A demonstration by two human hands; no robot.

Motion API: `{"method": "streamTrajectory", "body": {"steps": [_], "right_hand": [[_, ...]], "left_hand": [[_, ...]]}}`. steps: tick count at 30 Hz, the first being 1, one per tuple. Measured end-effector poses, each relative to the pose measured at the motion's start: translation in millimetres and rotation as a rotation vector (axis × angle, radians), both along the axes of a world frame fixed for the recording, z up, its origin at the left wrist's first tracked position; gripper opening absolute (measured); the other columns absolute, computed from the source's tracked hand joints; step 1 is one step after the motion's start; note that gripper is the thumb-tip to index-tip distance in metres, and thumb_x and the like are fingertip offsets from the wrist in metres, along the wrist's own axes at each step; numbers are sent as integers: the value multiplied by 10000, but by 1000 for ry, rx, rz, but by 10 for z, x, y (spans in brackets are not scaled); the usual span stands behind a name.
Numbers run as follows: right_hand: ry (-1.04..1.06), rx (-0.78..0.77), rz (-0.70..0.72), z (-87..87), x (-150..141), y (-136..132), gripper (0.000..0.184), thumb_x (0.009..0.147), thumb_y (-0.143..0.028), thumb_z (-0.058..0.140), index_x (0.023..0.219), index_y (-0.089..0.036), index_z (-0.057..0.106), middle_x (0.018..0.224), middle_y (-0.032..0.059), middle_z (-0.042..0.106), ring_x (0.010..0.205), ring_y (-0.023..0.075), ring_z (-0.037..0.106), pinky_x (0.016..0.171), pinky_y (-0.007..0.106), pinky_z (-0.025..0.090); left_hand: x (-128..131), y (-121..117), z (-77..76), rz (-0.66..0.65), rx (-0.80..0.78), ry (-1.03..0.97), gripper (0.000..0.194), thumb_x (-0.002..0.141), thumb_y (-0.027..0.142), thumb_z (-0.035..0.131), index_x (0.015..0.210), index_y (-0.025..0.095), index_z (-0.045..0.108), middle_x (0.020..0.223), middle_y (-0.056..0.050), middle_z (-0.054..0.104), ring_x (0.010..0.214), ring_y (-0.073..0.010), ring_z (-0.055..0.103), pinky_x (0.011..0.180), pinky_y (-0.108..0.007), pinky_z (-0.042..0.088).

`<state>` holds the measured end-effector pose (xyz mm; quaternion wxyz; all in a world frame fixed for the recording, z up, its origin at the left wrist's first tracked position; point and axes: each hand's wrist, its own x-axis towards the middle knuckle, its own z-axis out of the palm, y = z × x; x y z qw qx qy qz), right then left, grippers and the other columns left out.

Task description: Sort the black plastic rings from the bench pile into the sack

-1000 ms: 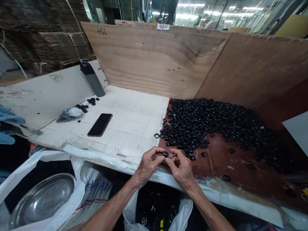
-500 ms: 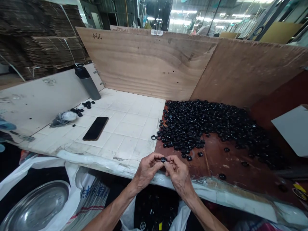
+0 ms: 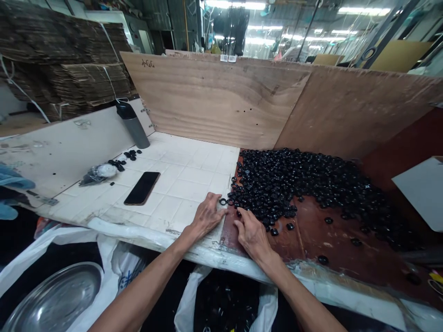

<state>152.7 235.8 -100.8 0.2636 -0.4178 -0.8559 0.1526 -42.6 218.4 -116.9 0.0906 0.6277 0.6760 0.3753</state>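
Observation:
My left hand (image 3: 207,214) reaches over the seam between the white and red-brown table surfaces. Its thumb and forefinger are apart, beside a small black ring (image 3: 223,201). On the right, my right hand (image 3: 251,232) rests at the near edge of a pile of small black plastic parts (image 3: 287,180). Its forefinger touches a black piece at the pile's edge, with the thumb spread away from it. Neither hand grips anything that I can see.
A phone (image 3: 142,188), a bottle (image 3: 133,127) and a plastic bag of parts (image 3: 98,174) are on the left. Wooden boards (image 3: 214,99) wall the back. Below the table edge hangs an open white sack (image 3: 265,306) with black parts inside. A metal basin (image 3: 58,299) is lower left.
Both hands have parted and moved forward from the table's front edge to the pile's near corner. The small black part they held between them is no longer in their fingers.

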Motion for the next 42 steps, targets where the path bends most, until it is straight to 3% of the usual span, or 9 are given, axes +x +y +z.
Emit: {"method": "streamTrajectory", "body": {"steps": [4,7,10,15,20,25,31,36,42], "right_hand": [[-216,63,-87,-170,-124,78,229,971,-251,473,1141,-198,616,954,78,650,699,181,646,598,254,455],[-161,68,-71,-255,-97,75,252,977,-198,441,1186,-183,582,1009,89,658,796,196,665,660,257,469],[-56,50,-54,-278,-64,81,299,952,-150,441,1234,-132,540,1080,130,662,920,221,665,749,278,490],[-20,28,-101,-243,-52,65,210,950,-167,438,1085,-151,598,979,103,652,846,203,651,719,268,487],[93,11,24,-151,-11,-1,142,915,-189,479,977,-173,606,980,84,596,878,198,613,776,282,493],[348,-233,90,-75,68,40,160,909,-222,522,1016,-171,630,951,60,627,725,144,603,655,244,515],[509,-413,222,3,67,55,209,916,-257,550,1062,-189,683,1068,83,642,955,190,636,707,249,551],[563,-423,187,-59,33,15,166,898,-246,588,1043,-201,654,1019,62,658,906,181,647,787,285,560],[567,-293,225,-52,24,37,132,900,-205,585,988,-216,682,1002,60,670,953,197,644,828,303,538]], "left_hand": [[84,16,47,-80,-47,128,159,837,148,615,984,204,639,931,-45,627,897,-212,627,843,-339,517],[125,-174,107,-107,-13,115,170,844,144,597,1004,194,621,942,-54,635,903,-219,622,859,-360,514],[144,-312,88,-120,9,-22,229,854,148,584,1075,203,596,1010,-47,624,844,-179,631,829,-331,532],[176,-341,16,-166,20,-254,244,815,113,604,1043,194,630,1008,-40,605,817,-148,637,774,-286,561],[187,-333,95,-201,9,-347,245,798,102,611,1019,188,676,1010,-52,637,839,-158,648,764,-288,575],[201,-335,98,-184,-82,-467,288,790,129,651,1074,179,663,981,-45,701,813,-161,686,762,-291,587],[239,-360,97,-245,-85,-596,270,815,184,686,1082,165,654,1061,-67,725,875,-178,711,845,-329,589],[245,-378,117,-270,-41,-667,275,826,217,704,1085,146,643,1070,-84,724,898,-189,716,853,-340,595],[210,-374,153,-323,74,-518,223,846,268,717,1039,164,680,1020,-65,713,953,-185,688,888,-324,565]]}}
